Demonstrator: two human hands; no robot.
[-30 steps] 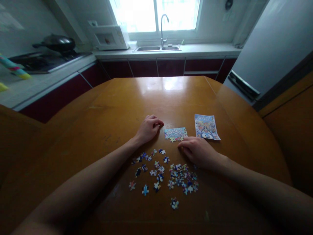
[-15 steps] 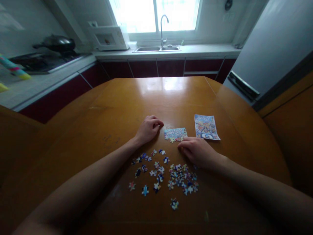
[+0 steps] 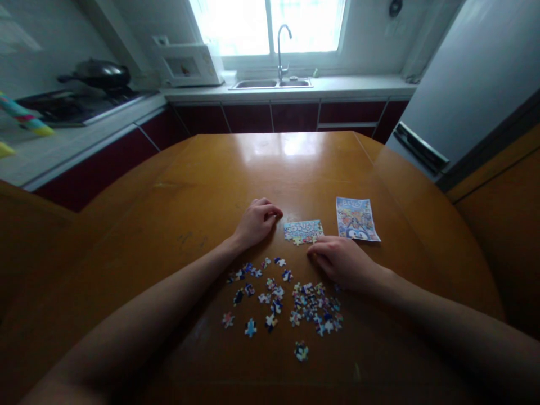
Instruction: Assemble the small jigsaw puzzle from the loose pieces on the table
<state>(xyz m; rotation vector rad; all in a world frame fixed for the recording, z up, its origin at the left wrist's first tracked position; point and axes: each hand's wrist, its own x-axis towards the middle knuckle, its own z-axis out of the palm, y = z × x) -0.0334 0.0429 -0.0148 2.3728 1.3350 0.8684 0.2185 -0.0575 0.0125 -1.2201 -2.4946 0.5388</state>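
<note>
A small joined strip of colourful jigsaw puzzle [image 3: 302,230] lies on the wooden table [image 3: 211,180]. My left hand [image 3: 255,221] rests just left of the strip, fingers curled in a loose fist. My right hand [image 3: 341,261] lies just below the strip's right end, fingers together, fingertips touching its lower edge; whether they hold a piece is hidden. Several loose puzzle pieces [image 3: 291,301] are scattered near me between my forearms. A printed reference picture [image 3: 356,218] lies to the right of the strip.
A kitchen counter with sink and tap [image 3: 279,79] runs along the far wall under a bright window. A microwave [image 3: 189,64] and a stove with a dark wok [image 3: 101,73] are at the left. A grey fridge [image 3: 464,84] stands at the right.
</note>
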